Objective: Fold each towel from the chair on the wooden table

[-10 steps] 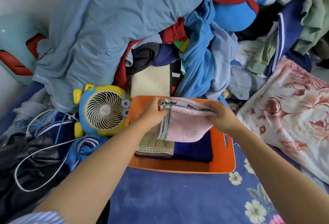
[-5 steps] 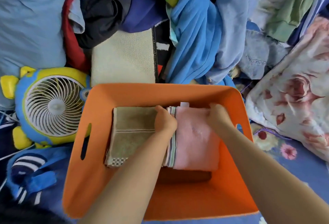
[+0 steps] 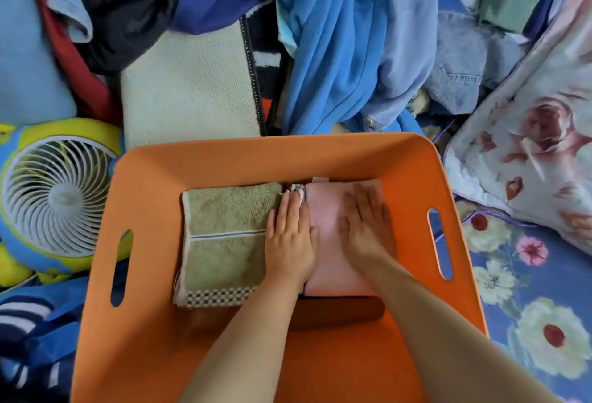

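Observation:
An orange plastic basket with slotted handles fills the middle of the view. Inside it lies a folded olive-green towel on the left and a folded pink towel on the right, side by side. My left hand lies flat with straight fingers on the seam between the two towels. My right hand presses flat on top of the pink towel. A dark folded cloth shows under the pink towel's near edge.
A heap of clothes and a cream mat lie behind the basket. A small blue and yellow fan sits to the left. A floral pillow and blue flowered bedding are on the right.
The pink towel was held above the basket, then lowered into it beside the green towel. Both hands went from gripping it to lying flat on it. The view moved closer over the basket.

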Demonstrator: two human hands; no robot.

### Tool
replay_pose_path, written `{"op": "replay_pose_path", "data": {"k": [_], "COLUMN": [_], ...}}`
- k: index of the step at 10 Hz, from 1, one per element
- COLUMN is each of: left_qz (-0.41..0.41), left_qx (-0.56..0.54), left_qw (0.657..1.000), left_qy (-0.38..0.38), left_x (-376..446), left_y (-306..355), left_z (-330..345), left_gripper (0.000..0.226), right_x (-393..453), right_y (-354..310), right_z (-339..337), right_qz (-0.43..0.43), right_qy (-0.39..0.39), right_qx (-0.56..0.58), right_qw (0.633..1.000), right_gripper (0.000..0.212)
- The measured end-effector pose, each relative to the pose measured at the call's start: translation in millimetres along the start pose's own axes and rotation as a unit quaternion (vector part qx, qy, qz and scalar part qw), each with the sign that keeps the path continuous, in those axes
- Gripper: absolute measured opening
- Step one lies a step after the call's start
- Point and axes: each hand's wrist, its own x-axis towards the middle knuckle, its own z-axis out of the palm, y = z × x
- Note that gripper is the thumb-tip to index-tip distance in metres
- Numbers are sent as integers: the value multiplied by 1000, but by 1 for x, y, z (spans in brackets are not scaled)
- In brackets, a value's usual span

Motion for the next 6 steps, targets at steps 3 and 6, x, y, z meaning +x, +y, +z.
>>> {"op": "replay_pose_path", "data": {"k": [3,6], "left_qz": [-50,-35], "left_qx": [95,118], "left_qw": [972,968], "left_qy": [-210,-217], "left_x": [2,-37], "left_y": [-7,9], "left_z": [-15,-85], "left_gripper": [55,34], "right_x": [-10,-79], "right_y": [2,-12], "right_z": [-18,-79], "right_qz": [2,49], "right_qy": [-142,-257], "right_qx": [-62,-21], "right_qw": [988,965], "right_gripper": [58,49]}}
